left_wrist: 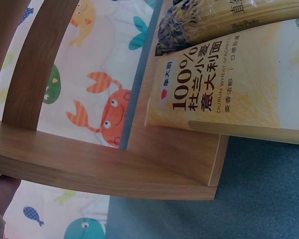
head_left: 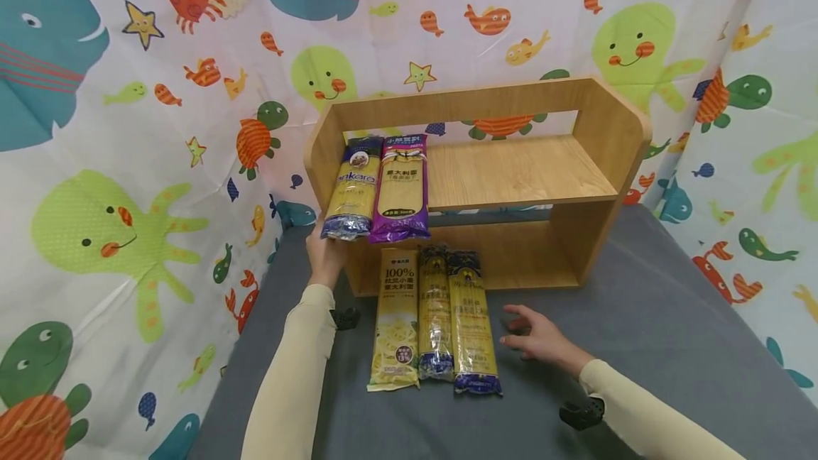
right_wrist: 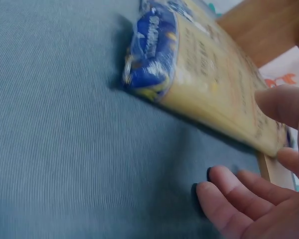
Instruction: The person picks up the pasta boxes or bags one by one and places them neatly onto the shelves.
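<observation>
My left hand (head_left: pixel 326 254) grips the left side panel of a two-tier wooden shelf (head_left: pixel 511 169), its fingers partly hidden behind the panel and a pasta pack. On the upper tier lean a blue-and-yellow spaghetti pack (head_left: pixel 354 190) and a purple-edged pasta pack (head_left: pixel 401 187). Below, a cream pasta pack (head_left: pixel 395 332) and two blue-ended spaghetti packs (head_left: pixel 436 318) (head_left: pixel 474 325) lie side by side, their far ends on the lower tier. Right of them, my right hand (head_left: pixel 540 336) hovers with fingers spread and holds nothing. Its fingers (right_wrist: pixel 229 199) show beside the rightmost pack.
A grey cloth (head_left: pixel 409 424) covers the table under the shelf. Behind and on both sides hangs a white curtain (head_left: pixel 383 41) printed with sea animals. Each wrist wears a small black camera (head_left: pixel 583 414).
</observation>
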`<state>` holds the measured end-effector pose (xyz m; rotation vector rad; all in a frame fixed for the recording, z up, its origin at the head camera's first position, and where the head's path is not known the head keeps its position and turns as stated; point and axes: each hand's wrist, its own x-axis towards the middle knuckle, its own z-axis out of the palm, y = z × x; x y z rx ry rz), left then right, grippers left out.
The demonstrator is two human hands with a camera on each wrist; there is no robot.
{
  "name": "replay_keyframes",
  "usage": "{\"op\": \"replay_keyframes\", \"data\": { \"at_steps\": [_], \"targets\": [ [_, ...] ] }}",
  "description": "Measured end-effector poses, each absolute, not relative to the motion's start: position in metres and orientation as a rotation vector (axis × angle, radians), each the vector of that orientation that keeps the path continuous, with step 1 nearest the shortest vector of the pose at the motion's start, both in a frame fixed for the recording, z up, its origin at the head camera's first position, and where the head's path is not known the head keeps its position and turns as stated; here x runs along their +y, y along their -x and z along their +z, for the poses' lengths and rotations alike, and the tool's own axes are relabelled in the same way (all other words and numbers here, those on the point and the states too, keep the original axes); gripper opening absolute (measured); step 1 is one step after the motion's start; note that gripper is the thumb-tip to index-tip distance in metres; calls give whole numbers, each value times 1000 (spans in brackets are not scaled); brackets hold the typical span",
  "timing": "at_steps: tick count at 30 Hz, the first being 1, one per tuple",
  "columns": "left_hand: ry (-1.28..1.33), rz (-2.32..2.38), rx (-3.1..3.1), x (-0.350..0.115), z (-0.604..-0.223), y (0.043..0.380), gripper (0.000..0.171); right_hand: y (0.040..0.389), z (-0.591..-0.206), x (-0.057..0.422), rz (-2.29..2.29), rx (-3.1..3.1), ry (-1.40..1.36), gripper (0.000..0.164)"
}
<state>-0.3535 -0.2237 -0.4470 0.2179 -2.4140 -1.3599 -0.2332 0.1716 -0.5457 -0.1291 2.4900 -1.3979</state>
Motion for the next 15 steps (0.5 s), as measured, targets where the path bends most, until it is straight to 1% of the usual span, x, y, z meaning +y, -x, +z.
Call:
{"op": "replay_keyframes", "data": {
  "at_steps": [10, 15],
  "targets": [
    [-212, -1321, -2429, -222, -445, 354, 58, 242, -558, 133, -1474, 2427, 115, 84],
    [-214, -1329, -2425, -220, -444, 353, 59, 245, -561, 122, -1364, 2556, 231, 88]
  ]
}}
